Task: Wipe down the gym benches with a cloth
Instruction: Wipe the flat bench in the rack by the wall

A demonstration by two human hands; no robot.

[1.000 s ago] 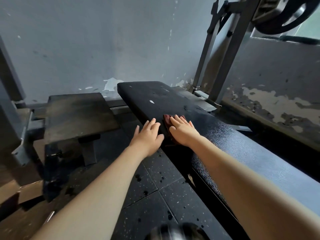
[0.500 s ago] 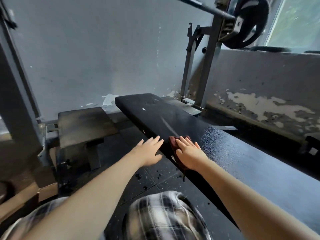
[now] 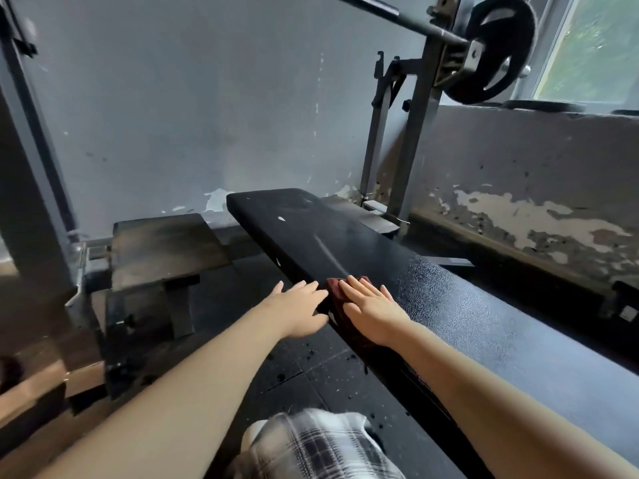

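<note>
A barbell [image 3: 415,25] with a black weight plate [image 3: 515,43] rests on a grey rack [image 3: 420,133].

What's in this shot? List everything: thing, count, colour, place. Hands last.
long padded vinyl bench: 1, black, centre to lower right
small fabric cloth: 1, dark red, at the bench's left edge, under the right hand
worn flat pad: 1, dark brown-black, left of the bench
metal rack uprights: 3 seen, grey, two behind the bench's far end, one far left
steel barbell: 1, grey, top
round weight plate: 1, black, on the barbell, upper right
speckled rubber floor tiles: several, black, beside the bench
peeling painted wall: grey, behind
checked garment: 1, white-grey, bottom centre
left hand: flat, at the bench's left edge
right hand: flat, pressing the cloth
</note>
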